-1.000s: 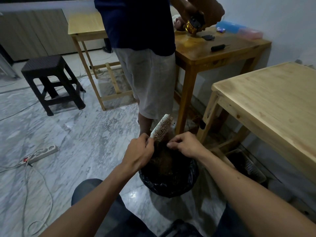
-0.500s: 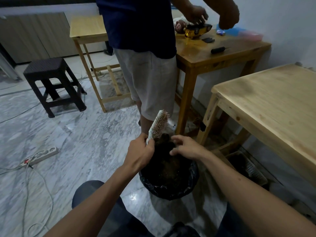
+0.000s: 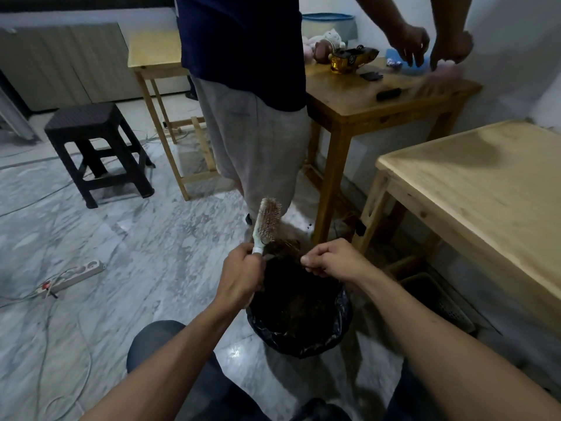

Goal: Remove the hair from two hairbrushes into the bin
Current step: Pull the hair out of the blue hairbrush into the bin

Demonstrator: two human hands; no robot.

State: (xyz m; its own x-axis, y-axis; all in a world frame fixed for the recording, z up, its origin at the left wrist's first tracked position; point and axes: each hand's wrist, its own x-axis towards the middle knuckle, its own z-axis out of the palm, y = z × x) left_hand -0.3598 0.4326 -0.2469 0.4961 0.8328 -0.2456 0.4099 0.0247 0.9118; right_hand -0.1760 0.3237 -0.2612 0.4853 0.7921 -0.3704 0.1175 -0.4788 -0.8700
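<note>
Pulled lower-right, the right hand [image 3: 332, 260] pinches a hair clump [image 3: 282, 246] off the hairbrush [image 3: 267, 220], gripped upright by the left hand [image 3: 243, 275] above the bin [image 3: 299, 335], centre frame.

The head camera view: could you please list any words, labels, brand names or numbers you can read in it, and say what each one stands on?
No text can be read in this view.
Gold toy car on the darker wooden table: a round emblem on its side, too blurred to read.
Hairbrush in the left hand: no print visible.
Power strip on the floor: no legible marking.
</note>
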